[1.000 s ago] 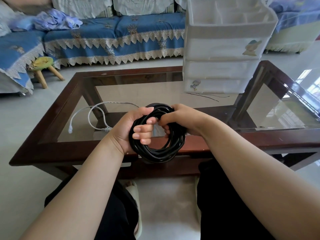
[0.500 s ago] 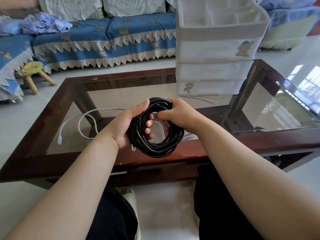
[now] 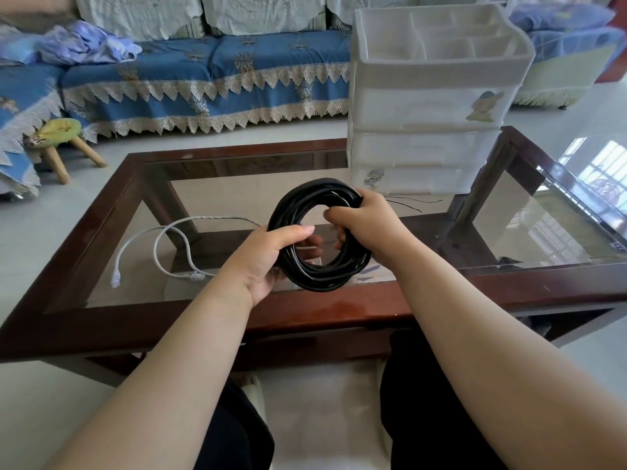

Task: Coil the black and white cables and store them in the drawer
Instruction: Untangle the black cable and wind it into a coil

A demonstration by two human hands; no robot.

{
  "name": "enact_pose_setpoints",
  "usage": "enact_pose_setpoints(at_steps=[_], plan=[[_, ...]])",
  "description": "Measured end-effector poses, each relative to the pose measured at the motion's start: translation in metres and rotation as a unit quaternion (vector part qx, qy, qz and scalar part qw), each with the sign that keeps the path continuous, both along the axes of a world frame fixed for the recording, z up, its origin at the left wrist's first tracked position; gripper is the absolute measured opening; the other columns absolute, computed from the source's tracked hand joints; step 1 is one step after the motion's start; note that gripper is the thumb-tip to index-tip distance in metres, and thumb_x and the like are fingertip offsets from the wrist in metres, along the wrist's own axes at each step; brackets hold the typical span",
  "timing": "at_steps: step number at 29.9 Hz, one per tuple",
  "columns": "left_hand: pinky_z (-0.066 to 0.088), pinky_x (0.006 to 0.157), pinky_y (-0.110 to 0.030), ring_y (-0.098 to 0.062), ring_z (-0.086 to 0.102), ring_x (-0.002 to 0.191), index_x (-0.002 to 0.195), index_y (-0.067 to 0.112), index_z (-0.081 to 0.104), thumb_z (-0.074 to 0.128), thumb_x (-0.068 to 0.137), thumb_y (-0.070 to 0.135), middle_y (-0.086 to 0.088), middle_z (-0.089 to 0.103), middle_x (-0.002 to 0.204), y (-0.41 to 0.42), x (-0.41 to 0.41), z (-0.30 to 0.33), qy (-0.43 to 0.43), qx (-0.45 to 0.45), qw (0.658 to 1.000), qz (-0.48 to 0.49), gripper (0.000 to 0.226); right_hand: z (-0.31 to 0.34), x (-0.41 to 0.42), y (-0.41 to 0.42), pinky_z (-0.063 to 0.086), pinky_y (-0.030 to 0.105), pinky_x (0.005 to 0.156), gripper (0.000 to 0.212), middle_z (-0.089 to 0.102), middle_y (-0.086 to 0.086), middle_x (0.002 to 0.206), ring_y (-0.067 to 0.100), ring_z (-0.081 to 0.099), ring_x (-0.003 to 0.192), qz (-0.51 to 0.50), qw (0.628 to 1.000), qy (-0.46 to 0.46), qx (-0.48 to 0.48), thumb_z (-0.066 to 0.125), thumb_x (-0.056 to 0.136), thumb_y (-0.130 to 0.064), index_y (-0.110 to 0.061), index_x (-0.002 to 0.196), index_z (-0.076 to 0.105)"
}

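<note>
Left hand [image 3: 263, 256] and right hand [image 3: 364, 227] each grip the black cable [image 3: 307, 201] coil; recommend keeping loops bunched tight until stowed in the drawer unit [image 3: 424, 144] beyond.

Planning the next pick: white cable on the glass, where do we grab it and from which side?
Grip the white cable at its loose loop on the glass top, from above on the left side. The loop lies flat and uncoiled there, clear of the black coil held by the left hand and right hand.

Drawer unit [image 3: 424, 106] on table [image 3: 101, 317], far right; loose cable [image 3: 169, 232] left; sofa [image 3: 203, 72] behind.
</note>
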State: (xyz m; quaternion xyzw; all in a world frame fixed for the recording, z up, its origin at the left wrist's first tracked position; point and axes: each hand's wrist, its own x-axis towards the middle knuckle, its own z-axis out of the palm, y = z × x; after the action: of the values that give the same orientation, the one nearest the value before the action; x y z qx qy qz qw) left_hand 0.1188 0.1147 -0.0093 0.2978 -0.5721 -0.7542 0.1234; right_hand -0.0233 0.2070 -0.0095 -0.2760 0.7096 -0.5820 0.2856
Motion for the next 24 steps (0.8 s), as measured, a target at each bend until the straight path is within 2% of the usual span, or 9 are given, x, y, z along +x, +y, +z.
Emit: enact_pose_setpoints(at_steps=[2, 4, 7, 10, 12, 15, 17, 21, 24], plan=[[0.053, 0.080, -0.035, -0.019, 0.069, 0.073, 0.082, 0.011, 0.068, 0.065, 0.088, 0.024, -0.004, 0.071, 0.077, 0.000, -0.001, -0.002, -0.020, -0.001, 0.999, 0.031, 0.014, -0.003, 0.001, -0.002, 0.056, 0.052, 0.066, 0.007, 0.053, 0.005, 0.052, 0.020, 0.053, 0.044, -0.013, 1.000, 0.007, 0.003, 0.062, 0.074, -0.009, -0.010, 0.076, 0.055], [0.051, 0.080, -0.036, -0.019, 0.067, 0.070, 0.075, 0.012, 0.067, 0.067, 0.088, 0.028, -0.002, 0.067, 0.070, 0.001, -0.003, -0.004, -0.024, -0.008, 0.998, 0.057, 0.021, -0.005, 0.003, -0.003, 0.057, 0.051, 0.066, 0.007, 0.053, 0.002, 0.050, 0.019, 0.053, 0.043, -0.024, 1.000, 0.009, 0.002, 0.061, 0.074, -0.009, -0.010, 0.078, 0.056], [0.052, 0.076, -0.034, -0.019, 0.067, 0.073, 0.083, 0.012, 0.067, 0.073, 0.081, 0.033, -0.001, 0.066, 0.073, 0.003, -0.003, -0.003, -0.007, -0.010, 0.999, 0.049, 0.022, -0.005, 0.004, -0.001, 0.057, 0.044, 0.063, 0.007, 0.052, 0.003, 0.052, 0.019, 0.052, 0.045, -0.035, 0.999, -0.016, -0.007, 0.060, 0.076, -0.007, -0.009, 0.082, 0.056], [0.052, 0.084, -0.037, -0.020, 0.067, 0.078, 0.089, 0.011, 0.068, 0.077, 0.067, 0.035, -0.002, 0.068, 0.077, 0.000, -0.001, 0.000, 0.001, -0.006, 1.000, 0.025, 0.034, -0.004, 0.003, 0.000, 0.055, 0.040, 0.062, 0.007, 0.052, 0.003, 0.051, 0.020, 0.051, 0.044, -0.049, 0.998, -0.034, -0.015, 0.061, 0.077, -0.006, -0.010, 0.079, 0.055], [0.053, 0.082, -0.035, -0.021, 0.067, 0.077, 0.091, 0.008, 0.068, 0.077, 0.072, 0.028, -0.006, 0.068, 0.079, 0.000, -0.003, -0.002, -0.004, -0.003, 1.000, 0.026, 0.029, -0.005, 0.001, 0.001, 0.054, 0.039, 0.060, 0.009, 0.052, 0.005, 0.053, 0.022, 0.051, 0.046, -0.061, 0.997, -0.031, -0.019, 0.062, 0.077, -0.006, -0.010, 0.080, 0.054], [0.054, 0.075, -0.030, -0.020, 0.068, 0.076, 0.086, 0.003, 0.068, 0.067, 0.087, 0.012, -0.009, 0.069, 0.079, 0.006, -0.009, -0.008, -0.020, -0.004, 0.997, 0.069, 0.009, -0.009, 0.000, 0.000, 0.055, 0.041, 0.060, 0.009, 0.053, 0.007, 0.056, 0.023, 0.052, 0.047, -0.067, 0.997, -0.023, -0.015, 0.062, 0.076, -0.008, -0.012, 0.078, 0.054], [0.055, 0.076, -0.031, -0.019, 0.068, 0.074, 0.079, 0.003, 0.068, 0.063, 0.089, 0.011, -0.010, 0.069, 0.077, 0.009, -0.013, -0.009, -0.020, 0.019, 0.993, 0.118, 0.013, -0.013, 0.002, -0.001, 0.056, 0.044, 0.061, 0.009, 0.052, 0.007, 0.056, 0.023, 0.052, 0.046, -0.066, 0.997, -0.041, -0.023, 0.063, 0.076, -0.008, -0.011, 0.077, 0.054], [0.055, 0.079, -0.036, -0.022, 0.068, 0.070, 0.058, 0.008, 0.059, 0.065, 0.086, 0.017, -0.007, 0.063, 0.064, 0.010, -0.020, -0.011, -0.031, 0.040, 0.988, 0.144, 0.030, -0.018, 0.004, -0.002, 0.052, 0.030, 0.054, 0.009, 0.052, 0.007, 0.056, 0.022, 0.051, 0.048, -0.065, 0.993, -0.086, -0.044, 0.063, 0.080, -0.007, -0.007, 0.081, 0.054], [0.053, 0.086, -0.040, -0.016, 0.064, 0.054, 0.064, 0.010, 0.058, 0.065, 0.086, 0.018, 0.000, 0.050, 0.053, 0.006, -0.025, -0.013, -0.046, 0.042, 0.988, 0.142, 0.024, -0.024, 0.001, -0.004, 0.052, 0.030, 0.055, 0.010, 0.050, 0.006, 0.056, 0.019, 0.050, 0.045, -0.057, 0.988, -0.136, -0.042, 0.063, 0.082, -0.007, -0.006, 0.085, 0.054]])
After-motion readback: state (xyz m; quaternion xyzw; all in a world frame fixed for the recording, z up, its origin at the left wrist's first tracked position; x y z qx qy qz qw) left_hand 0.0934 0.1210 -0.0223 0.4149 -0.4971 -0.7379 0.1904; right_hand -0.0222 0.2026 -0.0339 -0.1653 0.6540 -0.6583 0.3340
